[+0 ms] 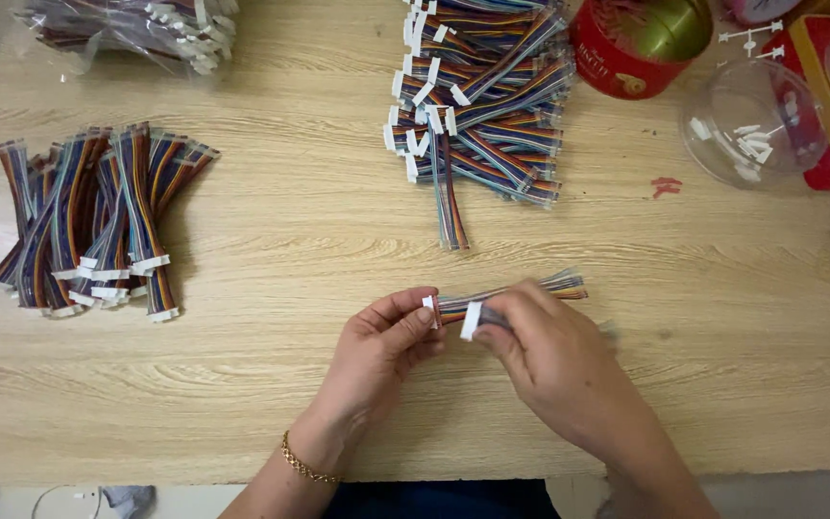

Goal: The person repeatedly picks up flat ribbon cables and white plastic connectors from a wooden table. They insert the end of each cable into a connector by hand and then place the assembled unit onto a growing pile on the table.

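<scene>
Two flat rainbow ribbon cables [521,293] with white plastic connectors, pinched by left hand [386,336] and right hand [540,351].

On the table [271,384]: one cable pile [88,221] far left, second cable pile [477,96] behind centre, tin [626,48] and clear bowl [756,125] to its right, held cables [516,293] between both hands near front edge.

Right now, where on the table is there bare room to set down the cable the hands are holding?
Bare wood lies mid-table between the left pile of rainbow ribbon cables and the top-centre cable heap, and along the near edge left of the left hand. More lies right of the right hand, below the clear plastic bowl. The top right, around the red tin, is crowded.
</scene>
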